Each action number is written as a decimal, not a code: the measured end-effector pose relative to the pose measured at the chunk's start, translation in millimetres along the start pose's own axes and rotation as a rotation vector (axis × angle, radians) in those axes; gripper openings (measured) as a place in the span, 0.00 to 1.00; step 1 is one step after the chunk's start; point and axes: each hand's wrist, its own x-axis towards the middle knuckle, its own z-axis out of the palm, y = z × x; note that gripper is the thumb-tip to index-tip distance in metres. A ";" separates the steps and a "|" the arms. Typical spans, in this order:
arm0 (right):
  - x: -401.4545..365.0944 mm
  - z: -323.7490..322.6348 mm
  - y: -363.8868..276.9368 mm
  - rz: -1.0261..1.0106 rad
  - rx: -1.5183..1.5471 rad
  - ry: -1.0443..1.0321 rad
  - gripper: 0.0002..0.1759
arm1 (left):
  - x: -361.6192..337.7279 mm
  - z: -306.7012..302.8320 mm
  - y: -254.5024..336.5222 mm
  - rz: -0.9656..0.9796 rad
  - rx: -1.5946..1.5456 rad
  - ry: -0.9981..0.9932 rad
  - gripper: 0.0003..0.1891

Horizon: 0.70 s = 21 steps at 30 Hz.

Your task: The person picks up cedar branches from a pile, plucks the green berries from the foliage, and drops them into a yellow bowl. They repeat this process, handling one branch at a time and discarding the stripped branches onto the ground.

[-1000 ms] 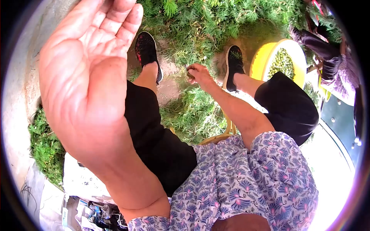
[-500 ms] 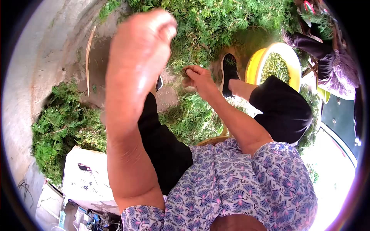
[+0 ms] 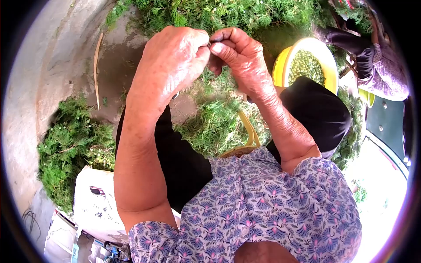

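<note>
My left hand (image 3: pixel 175 59) and my right hand (image 3: pixel 239 52) meet at the fingertips in the upper middle. Both are closed in a pinch around something small and dark, too hidden to name. Leafy green branches (image 3: pixel 228 15) lie on the ground just beyond them. More greenery (image 3: pixel 206 122) lies below my hands, between my black-clad legs. To the right of my right hand is a yellow tub (image 3: pixel 287 65) holding many small pale-green pieces (image 3: pixel 307 68).
Another green pile (image 3: pixel 70 144) lies at the left, by a white sack (image 3: pixel 94 206) with a small dark device on it. A thin wooden strip (image 3: pixel 97 70) is near the wall. At the far right sits another person (image 3: pixel 386 72). A yellow curved piece (image 3: pixel 249 127) stands near my lap.
My left hand has moved down and right from its raised position. My right hand has come up, and the two now meet. The view has shifted slightly.
</note>
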 end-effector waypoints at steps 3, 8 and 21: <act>0.0 -11.0 -8.6 -0.033 -0.246 0.213 0.05 | 0.8 3.8 10.9 0.105 -0.124 -0.018 0.05; 8.3 -120.4 -0.9 -0.127 -0.367 0.702 0.11 | -13.4 33.0 39.7 0.049 -0.201 -0.455 0.03; 30.3 -125.9 178.1 0.127 -1.065 0.186 0.21 | -33.1 58.4 69.7 0.298 -0.254 -0.782 0.05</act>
